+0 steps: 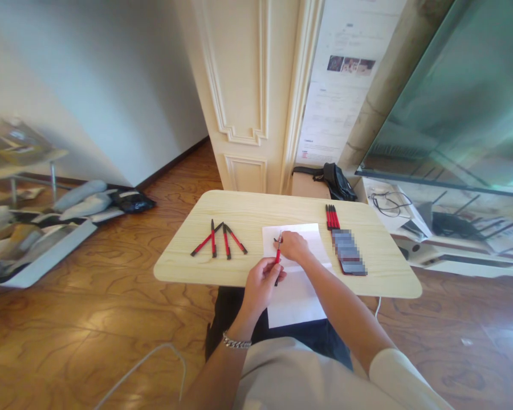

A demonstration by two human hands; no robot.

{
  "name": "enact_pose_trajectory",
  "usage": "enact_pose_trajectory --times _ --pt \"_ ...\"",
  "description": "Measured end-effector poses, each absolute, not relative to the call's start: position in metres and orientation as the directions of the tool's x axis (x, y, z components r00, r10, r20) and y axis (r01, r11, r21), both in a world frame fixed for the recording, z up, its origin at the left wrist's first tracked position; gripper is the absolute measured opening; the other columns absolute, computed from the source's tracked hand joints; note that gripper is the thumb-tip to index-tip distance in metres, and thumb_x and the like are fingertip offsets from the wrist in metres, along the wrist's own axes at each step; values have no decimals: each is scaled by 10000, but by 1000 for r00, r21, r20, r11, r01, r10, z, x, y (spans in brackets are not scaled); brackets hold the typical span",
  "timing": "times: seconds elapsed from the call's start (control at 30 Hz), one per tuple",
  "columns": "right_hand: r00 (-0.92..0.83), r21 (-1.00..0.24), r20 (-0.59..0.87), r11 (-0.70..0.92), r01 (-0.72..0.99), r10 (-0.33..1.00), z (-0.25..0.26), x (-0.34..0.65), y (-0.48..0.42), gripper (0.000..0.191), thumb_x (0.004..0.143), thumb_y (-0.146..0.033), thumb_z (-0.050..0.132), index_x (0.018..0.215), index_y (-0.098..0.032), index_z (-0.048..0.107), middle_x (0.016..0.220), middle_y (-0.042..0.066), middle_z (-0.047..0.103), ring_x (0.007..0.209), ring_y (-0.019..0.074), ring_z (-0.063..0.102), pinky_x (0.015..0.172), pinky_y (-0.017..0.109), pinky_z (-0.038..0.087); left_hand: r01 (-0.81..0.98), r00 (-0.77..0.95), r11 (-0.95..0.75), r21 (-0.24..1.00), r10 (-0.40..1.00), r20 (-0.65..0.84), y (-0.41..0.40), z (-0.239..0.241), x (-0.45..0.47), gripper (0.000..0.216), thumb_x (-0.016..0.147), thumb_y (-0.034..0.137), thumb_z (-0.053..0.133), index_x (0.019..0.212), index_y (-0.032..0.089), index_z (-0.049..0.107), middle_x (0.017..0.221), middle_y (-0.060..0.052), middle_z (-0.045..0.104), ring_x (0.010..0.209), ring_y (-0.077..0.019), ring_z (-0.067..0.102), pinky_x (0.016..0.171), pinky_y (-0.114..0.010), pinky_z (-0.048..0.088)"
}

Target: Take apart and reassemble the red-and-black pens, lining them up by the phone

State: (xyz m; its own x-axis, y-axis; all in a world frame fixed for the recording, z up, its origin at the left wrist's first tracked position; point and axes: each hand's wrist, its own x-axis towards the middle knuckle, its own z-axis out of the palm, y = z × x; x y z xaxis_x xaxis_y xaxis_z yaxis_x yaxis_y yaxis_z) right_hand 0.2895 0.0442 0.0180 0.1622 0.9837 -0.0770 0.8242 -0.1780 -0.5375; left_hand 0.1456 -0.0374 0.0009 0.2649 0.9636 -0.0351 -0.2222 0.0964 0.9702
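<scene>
Over the white sheet of paper [297, 304], my left hand [260, 283] is closed around the red barrel of a ballpoint pen [277, 256], which points away from me. A thin, pale piece, like a refill, stands out of its far end. My right hand [294, 246] is curled at that end, and a small dark pen part [276, 240] shows at its fingertips. Several red pens with black ends [214, 239] lie spread out to the left of the paper. To the right, several more red pens [332, 217] are lined up side by side.
A phone with a blurred-out screen [349, 253] lies on the light wooden table [179, 259], below the lined-up pens. Behind the table are a cream panelled door [239, 68] and a black bag [337, 181] on a box. A bin of packages [38, 250] stands on the floor at left.
</scene>
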Motion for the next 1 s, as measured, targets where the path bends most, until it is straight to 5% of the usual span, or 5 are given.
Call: enact_pose_trajectory --times 0.07,0.17,0.3,1.0 --pt "142 -734 -62 -141 664 988 22 299 45 227 720 -402 643 634 -192 628 656 61 646 651 177 570 592 287 371 -229 261 101 968 965 -39 -37 1 145 381 767 439 661 980 131 588 812 -73 669 712 -184 670 670 -319 533" --pt "119 -978 -21 -45 203 993 35 314 41 267 744 -447 617 750 -181 636 690 35 641 577 127 520 535 256 367 -235 272 113 965 961 -47 -37 0 146 370 765 433 665 968 133 588 812 -70 667 713 -184 671 661 -311 530" --pt "166 -984 50 77 -158 985 60 323 29 368 703 -492 675 891 -179 633 818 49 662 610 105 528 552 233 395 -228 297 124 966 953 -52 -39 -1 151 360 773 425 661 973 134 587 806 -65 662 719 -182 669 676 -317 533" --pt "167 -984 52 79 -161 985 74 322 15 378 685 -481 704 906 -187 619 800 46 673 612 105 540 545 236 386 -175 336 116 978 940 -51 -42 0 156 365 776 443 653 968 136 603 802 -71 662 706 -179 665 678 -321 541"
